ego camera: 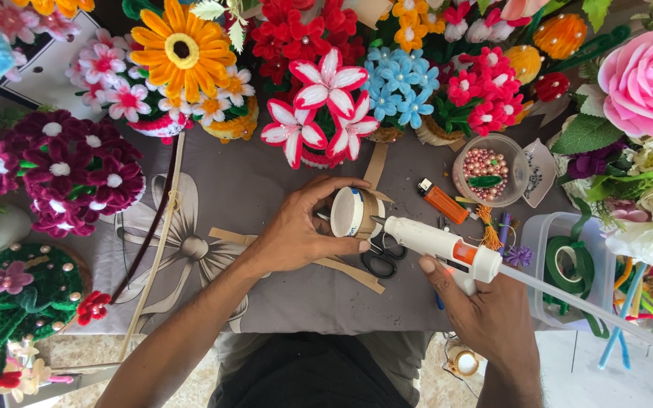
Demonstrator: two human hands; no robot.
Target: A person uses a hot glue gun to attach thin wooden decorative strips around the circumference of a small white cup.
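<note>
On the grey cloth (pixel 266 295), left hand (pixel 296 234) grips one white cup (pixel 348 212); right hand (pixel 481 302) grips one glue gun (pixel 440 243).

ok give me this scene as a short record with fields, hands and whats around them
left hand: holds a white cup wrapped with a brown strip
right hand: holds a glue gun, nozzle at the cup
under the cup: scissors on a grey cloth
nearby: orange lighter, tub of beads
back: handmade flowers
</note>
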